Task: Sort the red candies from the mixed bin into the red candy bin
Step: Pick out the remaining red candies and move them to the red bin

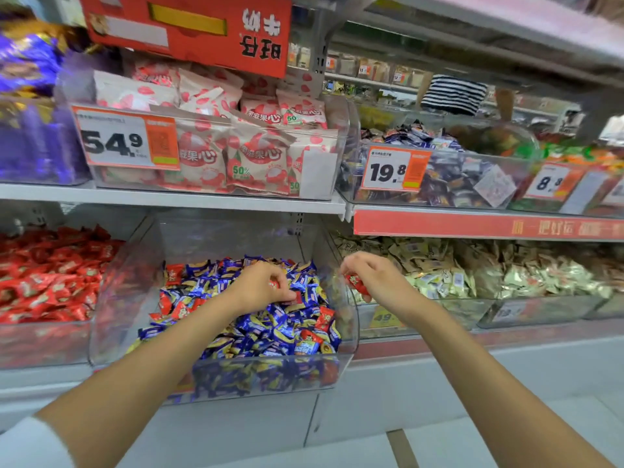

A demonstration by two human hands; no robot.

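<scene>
The clear mixed bin [135, 265] on the lower shelf holds mostly blue-wrapped candies with several red ones [325, 318] scattered among them. My left hand [260, 282] is down in the pile, fingers curled round a red candy [294, 296] at its tips. My right hand [371, 275] hovers at the bin's right wall and grips red candies [356, 283] in its curled fingers. The red candy bin [44, 342], full of red wrappers, stands to the left of the mixed bin.
A bin of pale beige-wrapped candies [472, 271] sits to the right. The upper shelf carries bins of white-and-pink packets [216, 153], dark mixed sweets [449, 173] and purple bags [30, 96], with price tags. A red sign [189, 28] hangs overhead.
</scene>
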